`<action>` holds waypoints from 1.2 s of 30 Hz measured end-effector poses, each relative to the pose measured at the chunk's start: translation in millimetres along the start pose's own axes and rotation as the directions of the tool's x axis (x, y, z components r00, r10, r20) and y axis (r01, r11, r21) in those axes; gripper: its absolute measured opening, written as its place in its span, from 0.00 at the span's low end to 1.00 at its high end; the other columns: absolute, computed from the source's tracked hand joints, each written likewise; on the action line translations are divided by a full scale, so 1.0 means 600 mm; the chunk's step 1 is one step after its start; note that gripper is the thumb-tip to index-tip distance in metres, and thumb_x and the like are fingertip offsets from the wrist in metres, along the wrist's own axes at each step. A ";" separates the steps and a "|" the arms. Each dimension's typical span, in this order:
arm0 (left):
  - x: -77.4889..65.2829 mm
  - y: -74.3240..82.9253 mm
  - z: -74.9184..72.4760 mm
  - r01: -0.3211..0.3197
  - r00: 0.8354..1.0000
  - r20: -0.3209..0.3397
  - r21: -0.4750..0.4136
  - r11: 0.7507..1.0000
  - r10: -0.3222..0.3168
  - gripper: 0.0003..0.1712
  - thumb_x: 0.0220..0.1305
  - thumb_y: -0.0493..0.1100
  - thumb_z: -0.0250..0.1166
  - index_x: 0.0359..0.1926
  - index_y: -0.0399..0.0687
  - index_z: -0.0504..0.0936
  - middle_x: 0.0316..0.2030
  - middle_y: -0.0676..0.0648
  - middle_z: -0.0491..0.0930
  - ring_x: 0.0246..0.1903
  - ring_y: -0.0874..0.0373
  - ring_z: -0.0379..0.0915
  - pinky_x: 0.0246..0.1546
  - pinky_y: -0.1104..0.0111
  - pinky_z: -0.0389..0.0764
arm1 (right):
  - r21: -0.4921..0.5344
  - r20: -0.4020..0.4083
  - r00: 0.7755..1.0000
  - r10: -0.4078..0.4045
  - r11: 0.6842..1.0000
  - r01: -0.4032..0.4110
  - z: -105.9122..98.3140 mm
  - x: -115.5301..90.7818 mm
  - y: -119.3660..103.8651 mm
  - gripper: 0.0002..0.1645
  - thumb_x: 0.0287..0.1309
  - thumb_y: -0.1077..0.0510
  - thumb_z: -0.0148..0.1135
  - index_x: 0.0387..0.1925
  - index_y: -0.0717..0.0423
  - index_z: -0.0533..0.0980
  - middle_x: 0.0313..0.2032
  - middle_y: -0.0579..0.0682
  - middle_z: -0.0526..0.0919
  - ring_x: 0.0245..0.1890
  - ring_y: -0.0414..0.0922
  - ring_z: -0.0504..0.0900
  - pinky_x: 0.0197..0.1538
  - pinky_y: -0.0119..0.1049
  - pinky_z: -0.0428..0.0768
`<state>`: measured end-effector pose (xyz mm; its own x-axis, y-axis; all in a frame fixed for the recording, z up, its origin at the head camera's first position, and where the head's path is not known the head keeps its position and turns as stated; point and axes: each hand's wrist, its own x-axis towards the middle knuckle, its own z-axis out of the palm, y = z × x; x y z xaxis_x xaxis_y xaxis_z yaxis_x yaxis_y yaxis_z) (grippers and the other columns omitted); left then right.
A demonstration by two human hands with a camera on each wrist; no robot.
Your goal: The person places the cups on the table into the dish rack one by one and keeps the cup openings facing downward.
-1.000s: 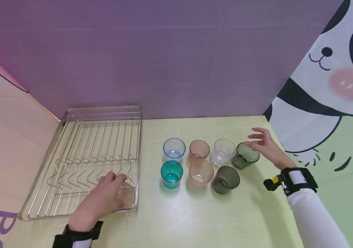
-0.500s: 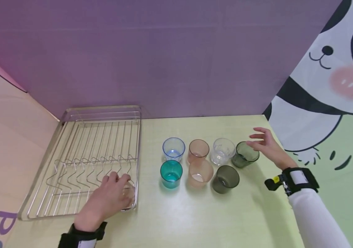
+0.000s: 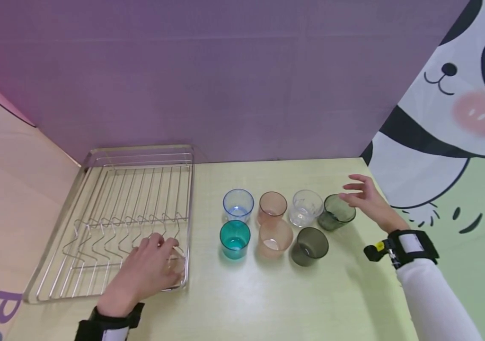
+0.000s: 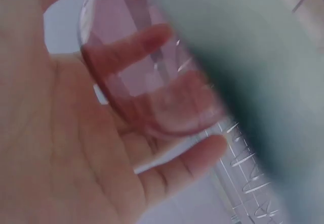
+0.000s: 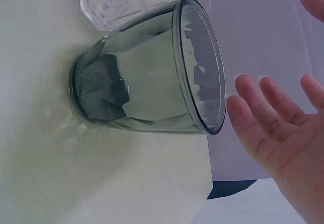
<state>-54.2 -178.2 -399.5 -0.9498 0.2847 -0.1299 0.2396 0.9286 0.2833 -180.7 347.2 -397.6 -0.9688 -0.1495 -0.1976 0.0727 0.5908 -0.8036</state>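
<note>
Over the near right corner of the wire dish rack (image 3: 46, 258), my left hand (image 3: 146, 265) grips a pinkish glass (image 3: 177, 271), mostly hidden beneath it from above. In the left wrist view the fingers wrap round this tinted glass (image 4: 147, 102), and a blurred grey-green shape hides part of it. My right hand (image 3: 365, 199) hovers at the far right of the table, fingers loosely spread and holding nothing. Its fingertips are right at the rim of a grey-green glass (image 5: 147, 77), which stands upright on the table.
Left of that glass stand a clear glass (image 3: 306, 208), an amber one (image 3: 272, 208) and a blue-rimmed one (image 3: 239, 204). A nearer row has a teal glass (image 3: 235, 240), a peach one (image 3: 275, 239) and a dark grey one (image 3: 309, 247). A purple backdrop (image 3: 242, 80) rises behind.
My left hand has shifted slightly right at the rack corner, the pinkish glass with it, and now covers the glass differently. My right hand has barely moved.
</note>
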 end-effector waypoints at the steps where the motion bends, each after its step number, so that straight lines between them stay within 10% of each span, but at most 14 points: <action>1: 0.000 -0.001 -0.002 -0.013 1.000 0.001 -0.010 1.000 0.013 0.37 0.50 0.56 0.74 0.59 0.48 0.75 0.53 0.39 0.74 0.50 0.44 0.73 0.48 0.43 0.79 | 0.001 -0.001 1.000 0.001 1.000 -0.001 -0.001 0.000 0.000 0.46 0.71 0.45 0.54 0.74 0.55 0.39 0.68 0.68 0.59 0.47 0.26 0.71 0.50 0.29 0.79; 9: 0.000 -0.010 -0.024 -0.059 0.998 0.009 -0.119 0.991 0.061 0.34 0.60 0.60 0.65 0.64 0.51 0.72 0.64 0.37 0.69 0.62 0.36 0.67 0.55 0.40 0.75 | 0.001 0.002 1.000 0.001 1.000 -0.001 -0.004 -0.001 -0.003 0.45 0.71 0.46 0.53 0.74 0.54 0.39 0.69 0.67 0.59 0.48 0.27 0.71 0.51 0.30 0.79; 17: 0.029 -0.015 -0.048 -0.195 0.967 -0.182 -0.068 0.978 0.180 0.30 0.59 0.54 0.70 0.58 0.43 0.76 0.58 0.38 0.76 0.57 0.40 0.74 0.54 0.46 0.80 | -0.018 0.013 1.000 0.000 1.000 0.000 -0.009 0.001 -0.001 0.45 0.71 0.46 0.54 0.74 0.53 0.39 0.69 0.66 0.59 0.49 0.27 0.71 0.50 0.28 0.79; 22: 0.055 -0.013 -0.065 -0.157 0.974 -0.180 -0.100 0.983 0.138 0.32 0.62 0.56 0.67 0.61 0.45 0.74 0.62 0.40 0.73 0.61 0.40 0.71 0.59 0.44 0.76 | -0.024 0.016 1.000 -0.011 1.000 0.012 -0.009 0.002 -0.001 0.45 0.71 0.47 0.54 0.74 0.53 0.40 0.69 0.64 0.60 0.47 0.23 0.72 0.50 0.28 0.79; 30: 0.092 -0.005 -0.084 -0.121 0.985 -0.146 -0.186 0.975 0.095 0.34 0.66 0.59 0.61 0.66 0.46 0.69 0.67 0.41 0.68 0.67 0.41 0.64 0.64 0.43 0.70 | -0.059 0.049 0.999 0.006 0.998 -0.003 -0.006 0.008 -0.002 0.45 0.70 0.46 0.56 0.75 0.55 0.44 0.70 0.67 0.58 0.66 0.60 0.66 0.62 0.57 0.71; 36: 0.104 0.008 -0.091 -0.153 0.982 -0.145 -0.241 0.959 0.120 0.35 0.67 0.61 0.60 0.67 0.47 0.68 0.68 0.42 0.67 0.68 0.43 0.63 0.66 0.45 0.69 | -0.138 0.091 0.996 0.006 0.990 0.007 -0.002 0.006 -0.013 0.45 0.68 0.44 0.57 0.75 0.56 0.48 0.70 0.66 0.58 0.68 0.63 0.62 0.61 0.59 0.70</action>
<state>-123.4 -168.7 -354.6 -0.9332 0.3567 0.0440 0.3263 0.7894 0.5200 -185.3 343.1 -391.6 -0.9428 -0.2176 -0.2525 0.0327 0.6933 -0.7199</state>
